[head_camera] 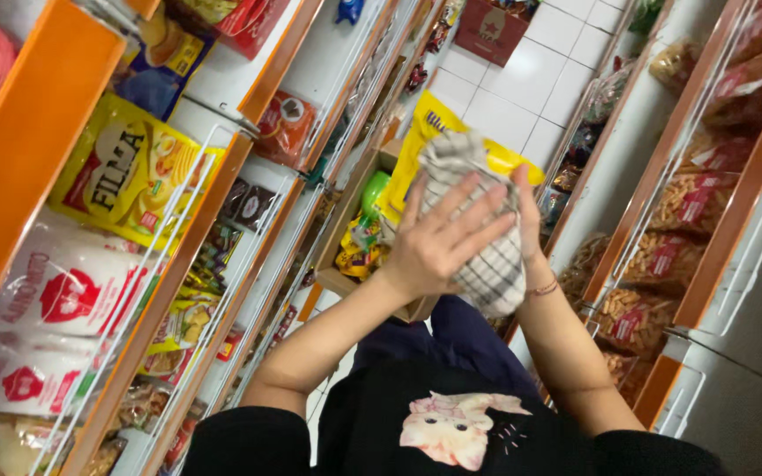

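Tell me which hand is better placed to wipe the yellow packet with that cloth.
Left, probably. The left hand lies spread flat on the checked cloth, pressing it against the yellow packet. The right hand only shows at the packet's far edge, seemingly steadying it.

A narrow shop aisle runs over a white tiled floor [522, 79], flanked by orange-edged shelves [37, 141] with white wire rails [178, 220], crowded with packaged snacks [125, 172].
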